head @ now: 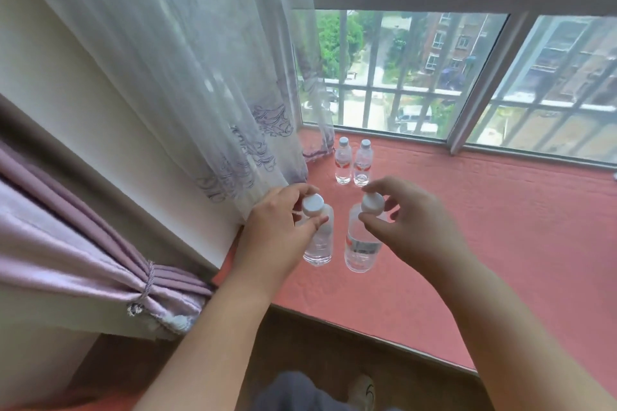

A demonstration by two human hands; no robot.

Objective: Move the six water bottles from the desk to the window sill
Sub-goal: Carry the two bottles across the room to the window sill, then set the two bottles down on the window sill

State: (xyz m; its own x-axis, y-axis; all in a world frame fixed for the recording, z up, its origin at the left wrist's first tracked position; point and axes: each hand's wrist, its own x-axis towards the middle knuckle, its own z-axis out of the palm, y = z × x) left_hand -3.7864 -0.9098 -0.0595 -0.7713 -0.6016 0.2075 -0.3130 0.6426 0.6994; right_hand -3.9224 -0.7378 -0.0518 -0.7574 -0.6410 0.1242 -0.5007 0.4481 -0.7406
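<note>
Bottles stand upright on the red window sill point(467, 227). Left hand point(277, 230) pinches one cap point(313, 204); right hand point(410, 220) pinches another point(373, 202). Full, smooth plastic: probably heavy, slippery; grip the ribbed cap.

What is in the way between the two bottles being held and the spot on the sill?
Nothing visible. The left hand pinches one bottle by its cap and the right hand another bottle. Both stand over bare red window sill, apart from the two bottles nearer the glass. The sheer curtain hangs just left.
</note>
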